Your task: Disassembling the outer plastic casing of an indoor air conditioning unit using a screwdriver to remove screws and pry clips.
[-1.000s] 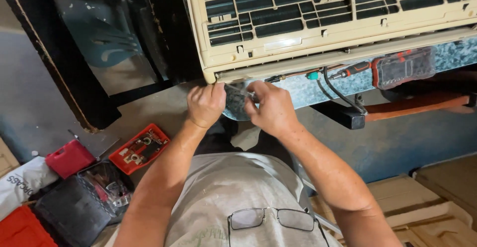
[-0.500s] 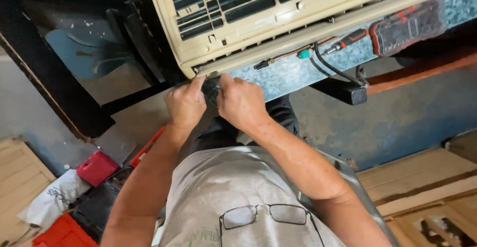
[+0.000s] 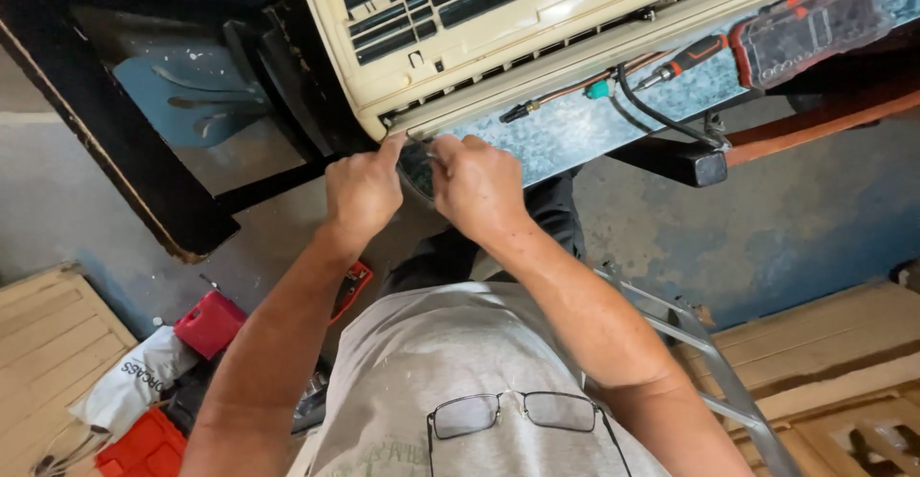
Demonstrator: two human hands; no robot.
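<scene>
Down at seven o'clock, a red case [image 3: 209,323] and a white bag [image 3: 134,387] lie on the floor, with a second red box [image 3: 144,446] at the bottom edge. Up from there, the left hand [image 3: 361,192] reaches toward twelve o'clock, its grip pressed together on the left edge of a small dark part [image 3: 417,167] that sits just under the lower corner of the cream air-conditioner unit [image 3: 498,26]. Just to its right, the right hand [image 3: 476,185] holds the same dark part from the other side, fingers curled over it, so the part is pinched between both hands. Past them, toward one o'clock, a galvanised metal shelf [image 3: 575,127] carries a black cable [image 3: 661,117], an orange-handled screwdriver [image 3: 685,58] and a clear-lidded bit case [image 3: 815,24]. At six o'clock, a pair of glasses [image 3: 522,415] hangs on the grey shirt [image 3: 431,372]; at four o'clock stands a metal ladder rail [image 3: 709,352].
</scene>
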